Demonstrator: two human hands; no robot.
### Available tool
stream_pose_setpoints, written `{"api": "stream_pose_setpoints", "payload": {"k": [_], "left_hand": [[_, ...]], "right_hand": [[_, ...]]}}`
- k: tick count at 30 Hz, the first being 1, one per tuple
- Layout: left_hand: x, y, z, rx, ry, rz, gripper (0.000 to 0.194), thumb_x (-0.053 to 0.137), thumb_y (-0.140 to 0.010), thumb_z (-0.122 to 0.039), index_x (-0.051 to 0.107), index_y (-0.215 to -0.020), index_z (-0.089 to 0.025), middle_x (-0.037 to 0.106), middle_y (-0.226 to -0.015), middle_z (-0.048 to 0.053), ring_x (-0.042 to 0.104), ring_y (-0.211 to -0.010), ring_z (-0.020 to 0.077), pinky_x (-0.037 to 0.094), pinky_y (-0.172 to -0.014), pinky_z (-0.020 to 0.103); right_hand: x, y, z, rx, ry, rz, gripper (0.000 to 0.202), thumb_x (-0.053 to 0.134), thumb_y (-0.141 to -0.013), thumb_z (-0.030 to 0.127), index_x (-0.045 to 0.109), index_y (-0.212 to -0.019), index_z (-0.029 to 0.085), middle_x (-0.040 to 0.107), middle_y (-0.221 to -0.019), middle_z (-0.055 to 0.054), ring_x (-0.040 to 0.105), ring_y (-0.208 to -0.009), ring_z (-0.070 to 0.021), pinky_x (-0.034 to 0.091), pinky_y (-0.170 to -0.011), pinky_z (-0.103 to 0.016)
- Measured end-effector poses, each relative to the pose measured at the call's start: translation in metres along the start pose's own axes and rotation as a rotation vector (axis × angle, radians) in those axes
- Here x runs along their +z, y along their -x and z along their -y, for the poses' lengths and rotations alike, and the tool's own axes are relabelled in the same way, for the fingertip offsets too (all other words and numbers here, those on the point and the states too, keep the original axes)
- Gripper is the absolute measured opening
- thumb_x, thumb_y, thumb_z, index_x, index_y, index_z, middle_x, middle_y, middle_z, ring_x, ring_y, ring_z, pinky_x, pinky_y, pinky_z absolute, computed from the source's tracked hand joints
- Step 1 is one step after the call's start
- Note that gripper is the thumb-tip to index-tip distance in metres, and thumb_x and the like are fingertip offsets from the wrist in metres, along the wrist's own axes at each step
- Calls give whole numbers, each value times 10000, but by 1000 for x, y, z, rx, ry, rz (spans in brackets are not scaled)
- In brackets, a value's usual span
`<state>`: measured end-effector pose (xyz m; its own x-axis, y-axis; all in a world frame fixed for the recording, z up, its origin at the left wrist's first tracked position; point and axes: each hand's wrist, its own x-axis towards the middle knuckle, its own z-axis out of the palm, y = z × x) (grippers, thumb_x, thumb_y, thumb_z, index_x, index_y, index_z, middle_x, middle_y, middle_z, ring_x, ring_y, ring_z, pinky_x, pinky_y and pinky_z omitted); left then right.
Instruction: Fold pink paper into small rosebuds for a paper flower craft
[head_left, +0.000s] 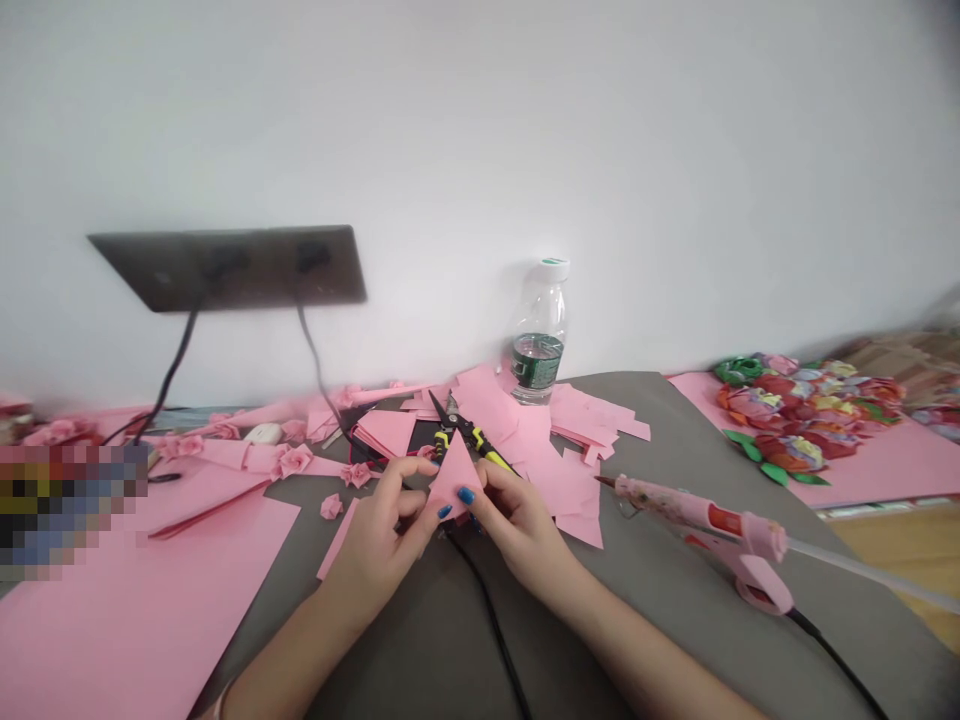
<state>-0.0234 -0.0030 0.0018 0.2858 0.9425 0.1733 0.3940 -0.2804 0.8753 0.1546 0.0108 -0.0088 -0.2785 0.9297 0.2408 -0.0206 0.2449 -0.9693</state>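
A folded pink paper triangle (454, 474) points upward between my two hands. My left hand (399, 515) pinches its lower left corner with thumb and fingers. On the other side, my right hand (517, 510) grips the lower right part, its blue-nailed thumb lying across the front. Just behind the triangle lie yellow-and-black scissors (480, 440), blades toward the wall and partly covered by paper. Cut pink paper pieces (544, 465) are heaped to the right of them. A small folded paper flower (331, 506) rests left of my left hand.
A pink glue gun (705, 520) lies at right, its cord running forward. A plastic bottle (538, 335) stands by the wall. Paper flowers (810, 410) cover a pink sheet at far right. Large pink paper (172, 590) spreads at left. A black cable (487, 610) crosses the grey tabletop.
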Motion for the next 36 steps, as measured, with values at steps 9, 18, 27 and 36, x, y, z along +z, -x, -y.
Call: {"api": "stream_pose_setpoints", "payload": {"k": [9, 18, 27, 36], "left_hand": [[-5, -2, -4, 155, -226, -17, 313, 637, -878, -261, 558, -1180, -243, 713, -845, -12, 584, -650, 144, 440, -597, 235], [-4, -6, -3, -4, -34, -72, 225, 548, -894, -239, 642, -1096, -205, 706, -881, 20, 620, -646, 147, 458, -558, 222], [-6, -10, 1, -69, 305, -131, 89, 552, -920, -273, 604, -907, -202, 578, -662, -49, 554, -484, 94, 429, -491, 196], [-10, -9, -1, -39, 447, -55, 179, 643, -869, -345, 647, -978, -201, 709, -669, 5, 664, -583, 165, 541, -562, 255]], "right_hand": [[0, 0, -3, 19, -49, -22, 552, 687, -819, 546, 325, -563, 218, 328, -564, 65, 266, -550, -104, 235, -510, -247], [0, 0, 6, -47, -43, -20, 361, 610, -909, 470, 496, -704, 196, 462, -691, 25, 422, -614, -116, 369, -553, -234], [-2, -2, -1, -44, -149, -80, 161, 554, -955, 363, 592, -942, 207, 572, -830, -11, 536, -543, -93, 434, -480, -218], [-6, -1, 3, -164, -49, -76, 253, 431, -949, 148, 571, -747, 205, 507, -709, 14, 478, -602, -116, 387, -559, -235]]}}
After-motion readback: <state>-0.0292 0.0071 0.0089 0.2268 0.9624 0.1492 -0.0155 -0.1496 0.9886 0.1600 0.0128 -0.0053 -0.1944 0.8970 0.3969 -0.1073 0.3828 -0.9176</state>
